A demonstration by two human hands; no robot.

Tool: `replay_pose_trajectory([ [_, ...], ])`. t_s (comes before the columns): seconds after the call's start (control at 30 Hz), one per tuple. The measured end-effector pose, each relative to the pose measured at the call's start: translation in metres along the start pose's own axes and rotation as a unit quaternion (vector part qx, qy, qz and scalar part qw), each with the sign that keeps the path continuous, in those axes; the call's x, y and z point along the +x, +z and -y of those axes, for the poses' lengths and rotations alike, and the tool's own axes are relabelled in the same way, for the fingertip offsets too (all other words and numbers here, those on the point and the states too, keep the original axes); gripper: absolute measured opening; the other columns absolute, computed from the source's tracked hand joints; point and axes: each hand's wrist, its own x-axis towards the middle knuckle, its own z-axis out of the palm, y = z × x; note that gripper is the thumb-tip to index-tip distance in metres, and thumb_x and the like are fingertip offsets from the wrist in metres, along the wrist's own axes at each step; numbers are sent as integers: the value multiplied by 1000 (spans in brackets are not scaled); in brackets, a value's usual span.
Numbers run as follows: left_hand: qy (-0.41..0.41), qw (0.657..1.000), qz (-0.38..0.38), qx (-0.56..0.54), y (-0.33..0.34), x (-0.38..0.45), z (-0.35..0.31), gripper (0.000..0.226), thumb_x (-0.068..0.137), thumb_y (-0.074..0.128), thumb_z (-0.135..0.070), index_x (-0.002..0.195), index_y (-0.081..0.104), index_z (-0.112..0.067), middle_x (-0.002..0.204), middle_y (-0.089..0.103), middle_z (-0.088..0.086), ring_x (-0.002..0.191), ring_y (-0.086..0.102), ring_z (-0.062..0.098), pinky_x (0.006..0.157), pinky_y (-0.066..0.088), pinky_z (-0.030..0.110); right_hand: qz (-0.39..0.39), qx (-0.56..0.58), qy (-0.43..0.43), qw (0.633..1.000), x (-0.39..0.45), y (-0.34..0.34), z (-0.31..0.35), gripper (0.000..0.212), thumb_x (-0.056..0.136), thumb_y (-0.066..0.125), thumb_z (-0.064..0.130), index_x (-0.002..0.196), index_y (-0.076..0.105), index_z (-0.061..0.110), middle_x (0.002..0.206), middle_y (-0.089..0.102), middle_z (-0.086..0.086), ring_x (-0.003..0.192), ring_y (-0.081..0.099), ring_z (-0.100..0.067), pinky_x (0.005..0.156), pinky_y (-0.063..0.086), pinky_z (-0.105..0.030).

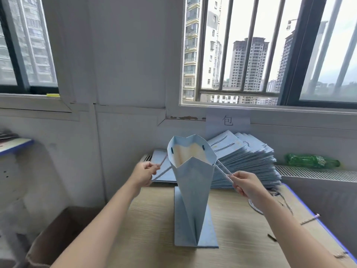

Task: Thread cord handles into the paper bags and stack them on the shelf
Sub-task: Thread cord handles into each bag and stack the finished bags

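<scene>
A white-walled room fills the view, with a barred window [251,51] on the right looking out on high-rise blocks and a second window [27,45] on the left. Below them a light wood-grain table [154,229] with a blue edge runs toward the wall, and a brown cardboard box [58,235] sits low at its left side. At the back of the table, under a paper sign [228,120] with one printed character, lies a tall fanned stack of pale blue paper bags [249,163], flattened, some with cord handles showing. A green plastic bottle [312,161] lies on its side on the radiator grille [318,174] to the right of the stack.

In the middle of the table stands one pale blue paper bag [193,190], its mouth spread open at the top and its lower part still creased flat on the tabletop. A striped cord handle [223,168] runs out from the bag's right side, and another cord [162,171] runs out from its left side. The left hand [144,174] pinches the left cord between curled fingers and thumb; the right hand [245,183] pinches the right cord the same way, both cords drawn straight away from the bag. Loose spare cords [255,206] lie on the table near the right forearm
</scene>
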Motion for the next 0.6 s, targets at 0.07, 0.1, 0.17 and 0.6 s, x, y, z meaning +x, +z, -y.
replay_pose_trajectory([
  [0.07, 10, 1000, -8, -15, 10, -6, 5, 26, 95, 56, -20, 71, 56, -13, 58, 42, -2, 41, 31, 5, 35, 25, 12, 0, 7, 8, 1000, 0, 7, -9, 21, 87, 65, 15, 69, 58, 8, 65, 52, -10, 38, 31, -6, 39, 25, -17],
  [0.1, 15, 1000, -16, -20, 13, -8, 7, 28, 96, 55, -22, 69, 54, -14, 56, 41, -4, 43, 31, 6, 36, 25, 11, -4, 16, 12, 1000, 1, 9, -14, 24, 88, 63, 13, 66, 55, 9, 73, 54, -13, 37, 30, -6, 38, 24, -16],
  [0.17, 25, 999, -33, -21, 18, -10, 10, 30, 96, 54, -23, 68, 53, -13, 54, 40, -5, 47, 31, 8, 36, 26, 10, -15, 30, 14, 999, 1, 11, -19, 29, 90, 59, 10, 62, 50, 9, 84, 55, -19, 35, 28, -5, 36, 23, -15],
  [0.6, 83, 996, -21, -2, 20, -27, -21, 8, 93, 57, -11, 85, 56, -13, 81, 58, 0, 73, 52, 15, 65, 46, 24, -74, -219, -197, 953, -32, 14, 30, 29, 83, 65, 39, 79, 54, 12, 74, 56, 1, 65, 48, -10, 55, 36, -16],
])
